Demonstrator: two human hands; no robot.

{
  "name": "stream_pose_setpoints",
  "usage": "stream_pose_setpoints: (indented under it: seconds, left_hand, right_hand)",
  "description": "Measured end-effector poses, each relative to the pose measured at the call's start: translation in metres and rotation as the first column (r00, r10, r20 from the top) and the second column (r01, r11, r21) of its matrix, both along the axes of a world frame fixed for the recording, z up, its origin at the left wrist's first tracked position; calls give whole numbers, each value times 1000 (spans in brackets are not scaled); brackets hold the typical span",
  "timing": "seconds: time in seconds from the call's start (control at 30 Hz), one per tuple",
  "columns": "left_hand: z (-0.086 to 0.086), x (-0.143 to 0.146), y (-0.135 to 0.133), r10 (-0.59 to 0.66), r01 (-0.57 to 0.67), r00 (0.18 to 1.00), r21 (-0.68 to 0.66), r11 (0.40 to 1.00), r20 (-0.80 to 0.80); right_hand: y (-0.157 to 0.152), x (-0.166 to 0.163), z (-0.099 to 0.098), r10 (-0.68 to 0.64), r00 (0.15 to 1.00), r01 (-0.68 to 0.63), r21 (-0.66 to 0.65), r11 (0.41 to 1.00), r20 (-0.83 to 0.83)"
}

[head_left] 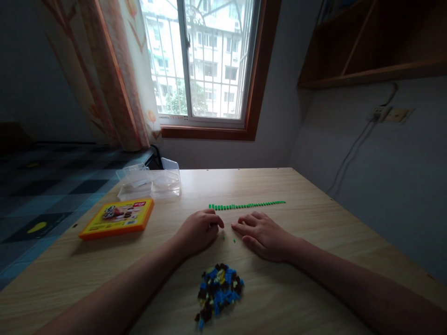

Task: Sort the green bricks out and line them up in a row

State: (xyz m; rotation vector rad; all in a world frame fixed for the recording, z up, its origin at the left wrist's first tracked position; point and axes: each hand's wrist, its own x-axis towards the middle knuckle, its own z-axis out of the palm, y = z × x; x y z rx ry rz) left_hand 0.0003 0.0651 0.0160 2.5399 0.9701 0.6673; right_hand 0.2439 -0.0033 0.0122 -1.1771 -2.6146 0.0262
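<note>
A long row of small green building bricks [240, 206] runs across the table, with the larger ones at its left end. Just below that end is my left hand [200, 231], its fingers curled and lowered toward the tabletop; whether anything is between them I cannot make out. My right hand [263, 235] lies palm down below the row's middle, fingers stretched out and holding nothing. Between the hands lie two tiny loose green pieces [234, 240]. Closer to me is a heap of blue, dark brown and yellow bricks [220, 291].
An orange and yellow box [118, 217] lies at the left of the wooden table [314, 279]. Behind it stands a clear plastic compartment tray [150, 188] with raised lids. A bed [80, 186] adjoins the left side; a window [209, 60] and curtain [115, 70] are beyond.
</note>
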Motion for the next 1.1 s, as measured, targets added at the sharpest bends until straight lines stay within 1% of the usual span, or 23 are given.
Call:
stream_pose_setpoints:
  seconds: [0.2, 0.33, 0.47, 0.57, 0.67, 0.7, 0.77, 0.83, 0.9, 1.0, 1.1]
  left_hand:
    - [0, -2, 2, -11, 12, 999, -15, 1000, 32]
    - [-2, -4, 4, -25, 25, 999, -11, 1000, 34]
    - [-1, -5, 6, -20, 20, 1000, 3, 1000, 19]
    - [0, -5, 6, -21, 21, 1000, 11, 1000, 12]
    - [0, -5, 7, -24, 24, 1000, 19, 1000, 10]
    - [1, -5, 7, -24, 24, 1000, 22, 999, 7]
    - [1, -6, 7, -24, 24, 1000, 28, 999, 1]
    - [1, -5, 7, -22, 22, 1000, 33, 999, -5]
    - [2, -5, 7, -15, 15, 1000, 38, 999, -10]
    - [2, -5, 7, -10, 11, 1000, 40, 999, -17]
    - [2, -5, 7, -14, 15, 1000, 41, 999, -17]
  right_hand:
    - [3, 15, -1, 70, 988, -69, 8, 998, -136]
    - [3, 28, -1, 59, 977, -61, -1, 998, -205]
    - [6, 44, 0, 21, 978, -25, -14, 1000, -207]
    - [17, 68, 2, -53, 979, 56, 11, 998, -199]
    - [33, 108, 4, -184, 957, 197, 36, 980, -224]
    - [38, 123, 4, -236, 944, 254, 50, 966, -229]
    - [47, 149, 1, -370, 901, 394, 69, 916, -225]
    - [53, 168, -4, -493, 844, 510, 32, 860, -209]
    - [57, 179, -10, -527, 826, 540, 12, 842, -200]
    - [59, 182, -18, -526, 831, 532, -15, 846, -178]
    - [60, 180, -20, -527, 833, 530, -32, 848, -167]
